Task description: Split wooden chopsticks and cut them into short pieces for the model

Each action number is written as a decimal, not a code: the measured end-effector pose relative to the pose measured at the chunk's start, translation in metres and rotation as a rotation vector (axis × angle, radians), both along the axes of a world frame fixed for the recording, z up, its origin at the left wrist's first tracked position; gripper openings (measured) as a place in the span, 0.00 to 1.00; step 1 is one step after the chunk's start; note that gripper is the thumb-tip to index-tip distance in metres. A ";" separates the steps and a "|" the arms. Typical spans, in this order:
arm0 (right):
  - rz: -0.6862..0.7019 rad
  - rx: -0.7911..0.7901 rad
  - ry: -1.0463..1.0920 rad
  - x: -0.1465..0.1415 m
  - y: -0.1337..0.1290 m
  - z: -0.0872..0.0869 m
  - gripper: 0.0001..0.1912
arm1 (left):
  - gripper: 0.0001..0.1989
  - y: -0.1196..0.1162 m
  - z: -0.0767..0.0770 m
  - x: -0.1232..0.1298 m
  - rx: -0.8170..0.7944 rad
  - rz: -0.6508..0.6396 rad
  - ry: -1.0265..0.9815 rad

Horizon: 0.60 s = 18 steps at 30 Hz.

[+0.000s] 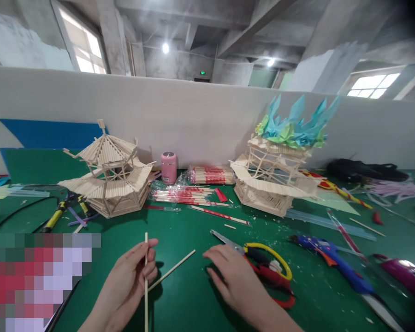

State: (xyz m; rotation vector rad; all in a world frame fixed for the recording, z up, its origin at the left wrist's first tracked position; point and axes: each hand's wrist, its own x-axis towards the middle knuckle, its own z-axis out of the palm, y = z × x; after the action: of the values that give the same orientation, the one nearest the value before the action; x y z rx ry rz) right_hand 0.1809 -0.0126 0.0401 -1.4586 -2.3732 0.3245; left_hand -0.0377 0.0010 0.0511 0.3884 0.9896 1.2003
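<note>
I see open green mat (186,295) between my hands, scissors (268,267) blocking right, stick pagoda (107,180) and chopstick packs (190,196) crowding beyond

Left hand (133,272) & right hand (233,276) bare, no sleeves/rings (forearms too).

Lower left corner: a block of the view is pixelated, and nothing behind it can be made out.
Upright stick (146,281): its lower end is cut off by the bottom edge.
Left hand (131,281): the wrist is cut off at the bottom edge.
Right hand (233,279): part of the scissors (268,269) handles is covered by it.
Glue gun (335,263): its lower part is lost near the bottom edge.
Right edge: the things lying there are blurred and darkened.
</note>
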 end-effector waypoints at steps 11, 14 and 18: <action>0.270 -0.025 -0.136 -0.039 0.042 -0.014 0.02 | 0.09 0.013 0.004 -0.013 0.101 -0.104 0.089; 0.285 -0.024 -0.176 -0.039 0.039 -0.016 0.02 | 0.09 0.015 0.003 -0.010 0.105 -0.103 0.084; 0.240 -0.011 -0.200 -0.039 0.031 -0.020 0.05 | 0.08 0.013 0.001 -0.004 0.108 -0.094 0.067</action>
State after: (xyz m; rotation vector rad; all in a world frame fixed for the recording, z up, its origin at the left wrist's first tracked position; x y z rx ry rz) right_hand 0.1422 0.0183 0.0201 -1.2631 -2.7181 0.2602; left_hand -0.0421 0.0139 0.0520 0.5581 0.9558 1.1649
